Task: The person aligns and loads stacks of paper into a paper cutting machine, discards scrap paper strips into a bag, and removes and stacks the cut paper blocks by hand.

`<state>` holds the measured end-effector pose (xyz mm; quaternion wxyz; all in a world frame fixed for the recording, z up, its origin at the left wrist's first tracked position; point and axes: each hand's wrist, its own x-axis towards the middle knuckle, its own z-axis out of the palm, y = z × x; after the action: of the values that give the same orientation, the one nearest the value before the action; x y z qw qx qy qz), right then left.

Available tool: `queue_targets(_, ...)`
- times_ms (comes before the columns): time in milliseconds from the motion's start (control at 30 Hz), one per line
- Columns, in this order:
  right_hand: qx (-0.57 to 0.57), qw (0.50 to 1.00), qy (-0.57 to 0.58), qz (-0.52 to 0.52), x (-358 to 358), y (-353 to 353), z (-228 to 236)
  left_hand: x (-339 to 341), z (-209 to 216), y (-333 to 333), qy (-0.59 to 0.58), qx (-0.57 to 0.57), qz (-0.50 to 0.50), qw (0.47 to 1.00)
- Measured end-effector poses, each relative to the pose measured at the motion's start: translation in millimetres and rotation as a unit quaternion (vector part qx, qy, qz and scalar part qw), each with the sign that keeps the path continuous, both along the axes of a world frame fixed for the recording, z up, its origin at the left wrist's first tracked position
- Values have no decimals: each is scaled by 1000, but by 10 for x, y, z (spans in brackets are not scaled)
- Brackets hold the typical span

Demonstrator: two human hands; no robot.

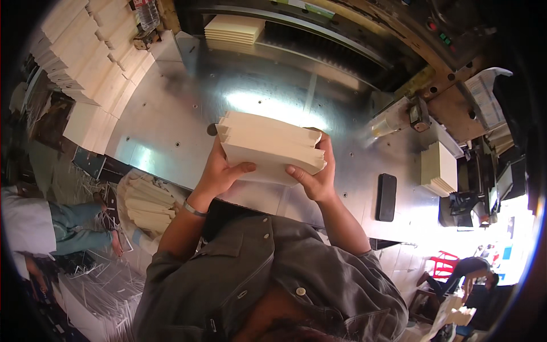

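A thick stack of cream paper sheets is held up over the metal table, its edges fanned into several uneven layers. My left hand grips its left end, thumb across the near face and the other fingers hidden behind. On the opposite end, my right hand is closed the same way, thumb on the near face. The stack tilts toward me, and whether its lower edge touches the table I cannot tell.
Tall piles of cream paper line the left. Another stack sits under the machine at the back. A black phone and a smaller paper stack lie at right. A bag of paper stands lower left; people are on both sides.
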<state>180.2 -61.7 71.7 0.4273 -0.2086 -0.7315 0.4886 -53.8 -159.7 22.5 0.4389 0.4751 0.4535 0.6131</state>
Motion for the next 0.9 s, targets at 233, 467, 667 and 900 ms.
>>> queue_targets(233,10,994,112,-16,69,-98,337,371,-337,-84,-131,110,279,945)
queue_targets(467,-123,927,322,-150,289,-122,137,771,-197,-291,-296,-7,8,955)
queue_targets(667,-53,991,90,-78,1259,-183,-23,291,-69,-205,118,76,-64,988)
queue_targets(900,-192,959,66,-200,1207,-605,-1102,524,-289,-66,59,62,-64,994)
